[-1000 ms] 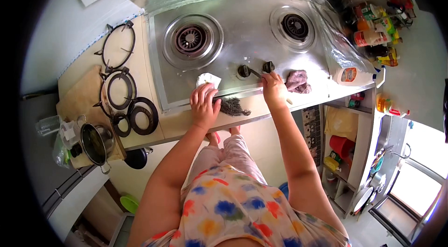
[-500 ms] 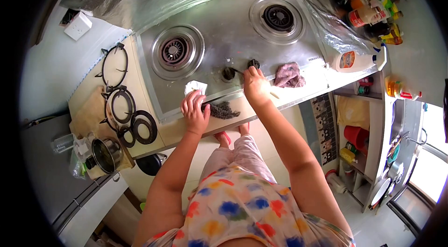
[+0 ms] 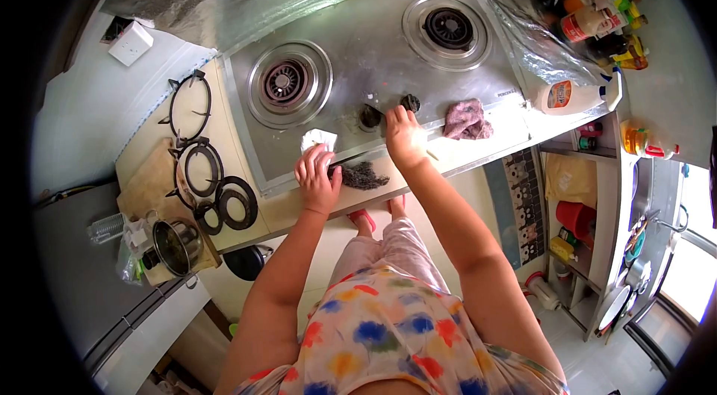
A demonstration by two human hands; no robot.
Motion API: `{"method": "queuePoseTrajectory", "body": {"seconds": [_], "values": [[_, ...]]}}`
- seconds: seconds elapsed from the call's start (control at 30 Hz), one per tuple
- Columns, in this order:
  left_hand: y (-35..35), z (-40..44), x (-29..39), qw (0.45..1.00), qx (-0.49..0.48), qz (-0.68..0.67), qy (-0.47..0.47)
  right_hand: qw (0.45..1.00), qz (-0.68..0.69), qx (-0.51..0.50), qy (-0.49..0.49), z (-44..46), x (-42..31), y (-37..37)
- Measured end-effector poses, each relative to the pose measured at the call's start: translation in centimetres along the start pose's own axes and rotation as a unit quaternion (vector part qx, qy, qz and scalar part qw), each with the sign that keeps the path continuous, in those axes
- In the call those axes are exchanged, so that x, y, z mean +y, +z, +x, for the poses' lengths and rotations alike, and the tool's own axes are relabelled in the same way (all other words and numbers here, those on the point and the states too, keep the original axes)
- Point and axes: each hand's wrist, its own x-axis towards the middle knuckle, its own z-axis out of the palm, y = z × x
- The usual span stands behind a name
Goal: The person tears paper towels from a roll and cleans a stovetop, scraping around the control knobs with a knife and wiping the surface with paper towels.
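My right hand (image 3: 407, 140) is closed around a slim tool whose pale handle end (image 3: 432, 153) shows beyond the palm. Its thin dark front part points at the left stove knob (image 3: 370, 117); whether it touches the knob I cannot tell. The right stove knob (image 3: 410, 103) is just beyond my fingers. My left hand (image 3: 318, 184) rests with fingers stretched on the front edge of the steel gas stove (image 3: 358, 59). By its fingertips lies a crumpled white tissue (image 3: 317, 139), and beside its thumb a dark scouring pad (image 3: 362, 175).
A purple-brown rag (image 3: 468, 120) and a white spray bottle (image 3: 571, 98) lie to the right. Black pan supports (image 3: 200, 169) are spread over the left counter, near a steel pot (image 3: 179, 246). An open shelf (image 3: 582, 201) stands at the right.
My right hand has drawn slightly left and closer to the left knob, along with the tool. My left hand stays by the tissue. The whole view has shifted a little.
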Motion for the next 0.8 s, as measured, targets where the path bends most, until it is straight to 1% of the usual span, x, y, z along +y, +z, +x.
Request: {"method": "queuePoseTrajectory", "body": {"seconds": [0.23, 0.33, 0.43, 0.53, 0.63, 0.73, 0.77, 0.8], "values": [[0.1, -0.1, -0.1, 1.000, -0.005, 0.004, -0.005, 1.000, -0.016, 0.000, -0.007, 0.1, -0.3, 0.0], [0.1, -0.1, -0.1, 1.000, -0.001, 0.002, -0.004, 1.000, -0.015, 0.000, 0.018, 0.8, -0.4, 0.2], [0.2, -0.3, -0.2, 1.000, 0.003, -0.001, 0.000, 0.999, 0.001, -0.029, 0.014, 1.1, -0.1, 0.2], [0.1, 0.0, 0.0, 1.000, 0.004, -0.004, 0.002, 0.999, 0.048, 0.003, 0.000, 0.1, 0.8, -0.1], [-0.1, -0.1, 0.1, 1.000, 0.001, -0.007, -0.004, 0.998, 0.058, -0.029, 0.021, -1.0, 1.8, -1.0], [0.0, -0.2, 0.1, 1.000, 0.001, -0.011, -0.007, 0.997, 0.073, -0.023, 0.019, -1.6, 2.4, -2.3], [0.1, -0.2, 0.0, 1.000, 0.000, -0.010, -0.005, 0.996, 0.074, -0.041, 0.039, -1.9, 2.6, -2.8], [0.1, -0.2, 0.0, 1.000, -0.001, -0.008, -0.003, 0.995, 0.081, -0.046, 0.038, -1.9, 2.7, -3.2]]}}
